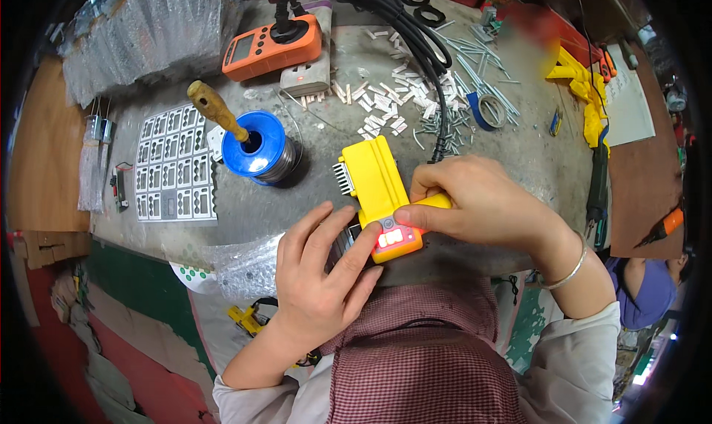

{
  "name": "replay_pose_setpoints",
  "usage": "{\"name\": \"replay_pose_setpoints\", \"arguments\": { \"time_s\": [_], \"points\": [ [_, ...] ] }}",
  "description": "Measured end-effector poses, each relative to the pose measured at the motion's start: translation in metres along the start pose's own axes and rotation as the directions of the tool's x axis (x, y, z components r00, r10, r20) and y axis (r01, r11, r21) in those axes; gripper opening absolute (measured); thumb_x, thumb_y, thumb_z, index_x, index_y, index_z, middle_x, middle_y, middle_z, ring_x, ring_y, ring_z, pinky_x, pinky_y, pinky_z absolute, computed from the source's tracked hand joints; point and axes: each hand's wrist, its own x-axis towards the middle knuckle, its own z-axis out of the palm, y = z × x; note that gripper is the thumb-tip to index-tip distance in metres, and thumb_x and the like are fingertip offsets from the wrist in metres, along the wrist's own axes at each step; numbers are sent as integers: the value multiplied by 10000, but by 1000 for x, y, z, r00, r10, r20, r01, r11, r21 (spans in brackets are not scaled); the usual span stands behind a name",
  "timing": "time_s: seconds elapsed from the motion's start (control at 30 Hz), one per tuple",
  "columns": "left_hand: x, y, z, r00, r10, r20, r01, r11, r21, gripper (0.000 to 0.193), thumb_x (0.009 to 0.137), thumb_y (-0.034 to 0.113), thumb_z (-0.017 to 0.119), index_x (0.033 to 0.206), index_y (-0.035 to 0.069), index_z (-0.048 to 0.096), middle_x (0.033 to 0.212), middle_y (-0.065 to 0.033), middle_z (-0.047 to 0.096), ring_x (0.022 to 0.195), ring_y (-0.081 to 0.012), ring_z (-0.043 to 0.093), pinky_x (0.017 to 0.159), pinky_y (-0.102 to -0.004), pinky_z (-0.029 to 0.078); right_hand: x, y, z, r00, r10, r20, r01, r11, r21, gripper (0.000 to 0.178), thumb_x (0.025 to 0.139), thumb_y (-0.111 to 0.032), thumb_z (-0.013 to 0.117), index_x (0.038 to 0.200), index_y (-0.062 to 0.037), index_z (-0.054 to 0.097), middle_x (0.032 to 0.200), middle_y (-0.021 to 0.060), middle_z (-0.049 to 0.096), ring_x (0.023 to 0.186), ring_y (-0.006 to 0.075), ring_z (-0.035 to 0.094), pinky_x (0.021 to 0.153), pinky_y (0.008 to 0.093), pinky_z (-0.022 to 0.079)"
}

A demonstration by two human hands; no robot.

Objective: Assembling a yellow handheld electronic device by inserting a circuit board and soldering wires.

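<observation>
Near the bench's front edge lies a yellow handheld electric device (373, 173) with a row of pale comb-like teeth on its left side and a lit red display (390, 236) at its near end. My right hand (467, 198) is closed round its yellow side handle (437, 201), with the thumb by the small buttons above the display. My left hand (319, 272) has its fingers stretched out, and one fingertip touches the device beside the display. Behind the left fingers, a dark metallic part is partly hidden. A black cord (443, 120) runs down to behind the device.
A blue solder spool (256, 143) has a wooden-handled tool (215, 109) standing in it. Beside it lies a sheet of white panels (175, 168). Farther back are an orange meter (256, 49) on a power strip, loose white pieces (386, 105), metal rods (478, 57) and a tape roll (491, 112).
</observation>
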Motion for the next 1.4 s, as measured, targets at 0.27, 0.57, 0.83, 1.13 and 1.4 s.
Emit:
{"name": "replay_pose_setpoints", "arguments": {
  "time_s": [0.27, 0.57, 0.83, 1.13, 1.4],
  "points": [
    [-1, -6, 6, 998, 64, 17, -65, 997, 45, 528, 644, 202, 793, 1144, 92, 666, 1160, -190, 590, 998, -370, 602, 814, -469, 483, 0, 9, -6, 999, -38, 2, 38, 997, 70, 337, 908, -393, 599, 853, -65, 657, 756, 148, 668, 723, 352, 649, 659, 444, 487],
    [-7, -1, 3, 999, 9, 34, -10, 999, 41, 493, 714, 247, 774, 1188, 172, 658, 1169, -141, 598, 1004, -315, 621, 839, -439, 487, -6, 7, -5, 996, -81, -25, 82, 993, 81, 270, 893, -337, 626, 850, -70, 641, 766, 126, 668, 724, 321, 655, 631, 403, 495],
    [-8, 0, 3, 1000, -11, 2, 11, 1000, 28, 495, 735, 252, 760, 1213, 180, 650, 1152, -130, 613, 995, -291, 631, 848, -416, 486, -6, -1, -10, 998, -58, -2, 58, 996, 73, 260, 928, -305, 584, 874, -57, 640, 769, 136, 657, 730, 333, 642, 644, 406, 487],
    [-5, -1, 6, 999, 6, -32, -6, 1000, 6, 482, 742, 232, 747, 1208, 152, 652, 1138, -138, 614, 981, -283, 632, 846, -406, 477, -7, -2, -12, 999, -36, -12, 37, 994, 101, 258, 944, -271, 560, 871, -29, 614, 763, 167, 624, 741, 368, 615, 659, 424, 469],
    [-9, 0, 2, 991, -27, 128, 25, 1000, 18, 561, 758, 230, 727, 1302, 189, 597, 1302, -130, 516, 1167, -250, 532, 961, -418, 400, -7, -10, -10, 1000, 22, 18, -24, 991, 131, 239, 921, -248, 589, 939, -16, 646, 815, 184, 650, 778, 341, 646, 707, 410, 484]
  ]
}}
